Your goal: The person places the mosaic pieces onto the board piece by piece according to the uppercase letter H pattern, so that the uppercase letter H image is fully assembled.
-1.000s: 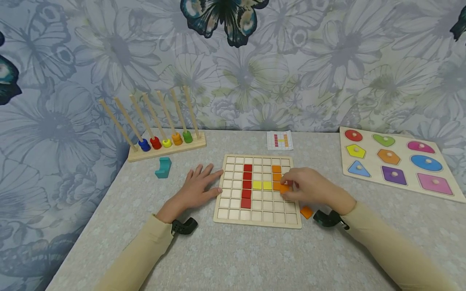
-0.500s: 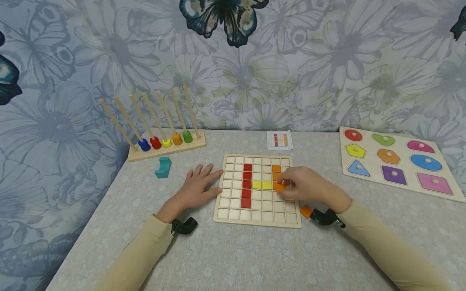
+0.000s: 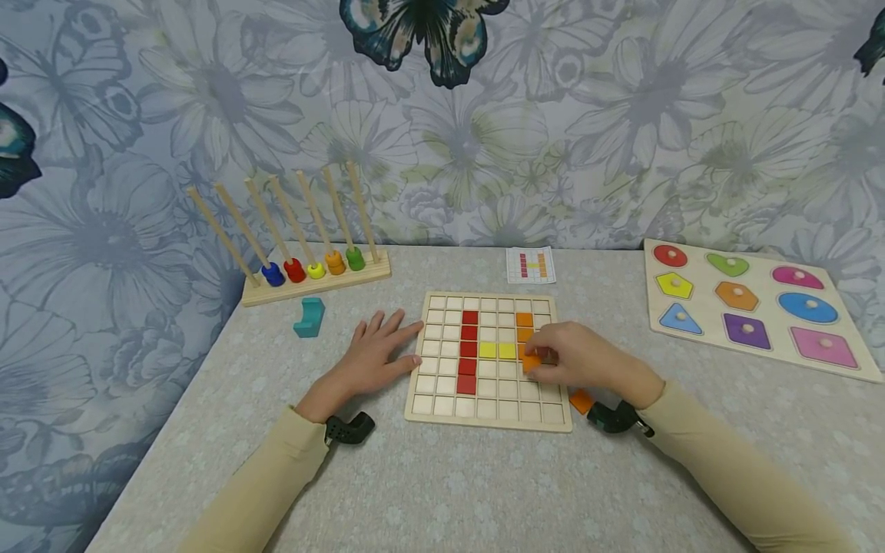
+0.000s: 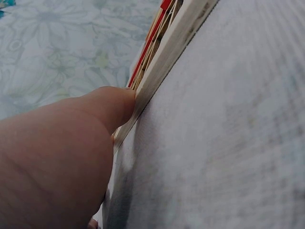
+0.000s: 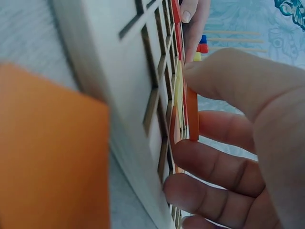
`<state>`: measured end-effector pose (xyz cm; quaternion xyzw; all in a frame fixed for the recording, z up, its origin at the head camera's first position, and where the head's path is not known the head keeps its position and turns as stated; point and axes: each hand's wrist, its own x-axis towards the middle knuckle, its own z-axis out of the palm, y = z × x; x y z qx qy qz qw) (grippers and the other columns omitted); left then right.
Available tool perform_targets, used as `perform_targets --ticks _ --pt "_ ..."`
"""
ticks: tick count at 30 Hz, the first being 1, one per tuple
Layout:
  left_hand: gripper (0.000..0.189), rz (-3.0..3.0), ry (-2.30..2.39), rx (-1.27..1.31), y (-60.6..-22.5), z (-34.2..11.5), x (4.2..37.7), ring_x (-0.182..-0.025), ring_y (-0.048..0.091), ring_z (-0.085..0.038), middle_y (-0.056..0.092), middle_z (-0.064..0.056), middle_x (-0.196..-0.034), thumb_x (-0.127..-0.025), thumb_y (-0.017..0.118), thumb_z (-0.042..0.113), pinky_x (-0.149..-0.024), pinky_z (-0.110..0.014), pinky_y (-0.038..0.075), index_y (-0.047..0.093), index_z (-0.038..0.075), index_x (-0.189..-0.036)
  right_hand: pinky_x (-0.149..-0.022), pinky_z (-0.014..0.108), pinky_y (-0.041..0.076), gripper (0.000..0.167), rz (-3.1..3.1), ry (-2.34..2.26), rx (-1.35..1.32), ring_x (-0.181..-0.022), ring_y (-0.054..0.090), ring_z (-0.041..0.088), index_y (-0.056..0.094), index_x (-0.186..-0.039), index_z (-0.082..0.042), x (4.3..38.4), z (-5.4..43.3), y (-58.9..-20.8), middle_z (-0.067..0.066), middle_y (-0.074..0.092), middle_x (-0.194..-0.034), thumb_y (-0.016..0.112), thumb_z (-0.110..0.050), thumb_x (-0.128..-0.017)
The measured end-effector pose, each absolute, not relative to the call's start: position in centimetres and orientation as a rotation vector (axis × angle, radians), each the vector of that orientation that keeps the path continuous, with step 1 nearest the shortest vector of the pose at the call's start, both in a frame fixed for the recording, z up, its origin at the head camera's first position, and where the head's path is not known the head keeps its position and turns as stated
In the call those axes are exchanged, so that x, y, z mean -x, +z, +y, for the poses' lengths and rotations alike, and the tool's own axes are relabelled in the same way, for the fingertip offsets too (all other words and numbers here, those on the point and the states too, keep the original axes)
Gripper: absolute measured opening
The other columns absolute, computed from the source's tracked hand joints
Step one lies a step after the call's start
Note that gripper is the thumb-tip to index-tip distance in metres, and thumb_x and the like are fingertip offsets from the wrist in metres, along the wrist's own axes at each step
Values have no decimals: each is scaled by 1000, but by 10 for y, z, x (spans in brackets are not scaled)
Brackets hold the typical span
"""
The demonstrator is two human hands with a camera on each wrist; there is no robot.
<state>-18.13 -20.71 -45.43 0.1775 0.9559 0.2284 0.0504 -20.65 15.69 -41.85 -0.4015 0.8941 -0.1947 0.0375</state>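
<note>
A wooden grid board (image 3: 442, 407) lies on the table between the hands. In it sit a column of several red tiles (image 3: 469, 349), two yellow tiles (image 3: 488, 350) and a column of orange tiles (image 3: 525, 336). My right hand (image 3: 588, 355) pinches an orange square tile (image 5: 192, 114) between thumb and fingers, just over the grid below the orange column. Spread on the table, my left hand (image 3: 373, 361) touches the board's left edge with its thumb and index finger. A loose orange tile (image 3: 581, 401) lies right of the board, close to the right wrist camera.
Behind the board lies a small printed card (image 3: 531, 266) with a coloured pattern. A peg stand (image 3: 318, 286) with coloured rings is at the back left, a teal block (image 3: 309, 318) in front of it. A shape puzzle board (image 3: 705, 296) lies at the right.
My right hand has shifted slightly left, bringing the pinched orange tile from the orange column's right side to its lower end. The left hand has stayed in place.
</note>
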Motion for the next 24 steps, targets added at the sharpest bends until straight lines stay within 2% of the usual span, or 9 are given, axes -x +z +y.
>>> perform_targets --ticks 24 --pt "64 2915 696 -550 -455 -207 182 -156 8 -53 24 -22 -168 -101 61 40 -119 -75 6 42 17 -158 -64 20 40 17 2753 -607 1271 -69 46 4 75 -95 -14 203 155 -429 -8 55 -77 82 -25 -84"
